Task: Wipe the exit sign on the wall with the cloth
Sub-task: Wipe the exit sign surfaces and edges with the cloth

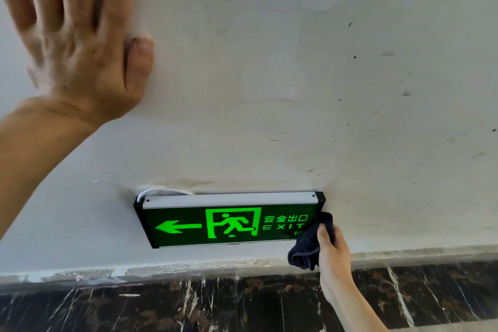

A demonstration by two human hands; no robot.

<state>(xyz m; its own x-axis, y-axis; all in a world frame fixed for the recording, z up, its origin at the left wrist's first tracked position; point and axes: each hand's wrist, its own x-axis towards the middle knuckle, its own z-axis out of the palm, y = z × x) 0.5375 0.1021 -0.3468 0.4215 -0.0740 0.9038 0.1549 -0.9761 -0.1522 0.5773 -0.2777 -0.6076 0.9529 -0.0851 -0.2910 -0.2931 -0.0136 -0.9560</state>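
Observation:
The exit sign (215,222) is a black box with a lit green arrow, running figure and the word EXIT, mounted low on the white wall (296,89). My right hand (332,253) grips a dark cloth (310,242) and presses it against the sign's right end, covering its lower right corner. My left hand (78,43) lies flat against the wall, fingers spread, far above and left of the sign, holding nothing.
A white cable (159,191) loops out behind the sign's top left corner. Below the wall runs a grey painted strip, then dark marble flooring (215,304) with white veins. The wall carries stains and small dark specks.

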